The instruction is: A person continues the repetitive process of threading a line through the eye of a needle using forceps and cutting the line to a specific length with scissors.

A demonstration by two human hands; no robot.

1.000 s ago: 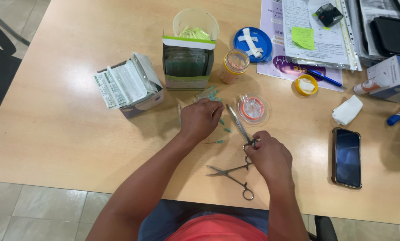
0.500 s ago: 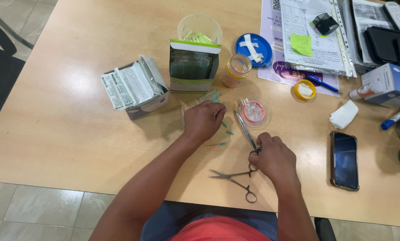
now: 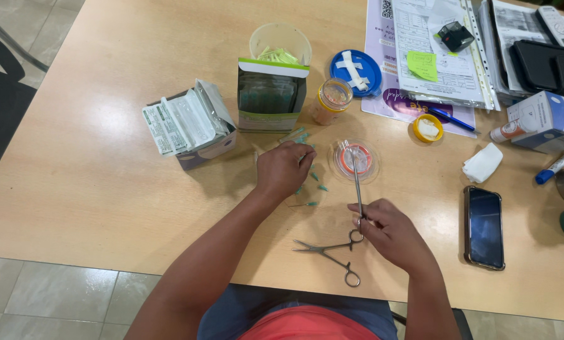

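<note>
Near the table's (image 3: 105, 208) front edge, my right hand (image 3: 392, 236) grips forceps (image 3: 357, 189), long axis pointing away into the dish (image 3: 355, 158); my left hand (image 3: 285, 170) covers green-capped needles (image 3: 319, 182).

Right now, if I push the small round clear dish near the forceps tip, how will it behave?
The clear dish looks thin and shallow, so probably light and apt to slide on the smooth table. It sits flat, so tipping seems unlikely. The forceps reach over it.

A black phone (image 3: 484, 228) lies screen-up; white tissue (image 3: 482, 163) nearby; blue lid (image 3: 356, 68); yellow cap (image 3: 427, 128).
</note>
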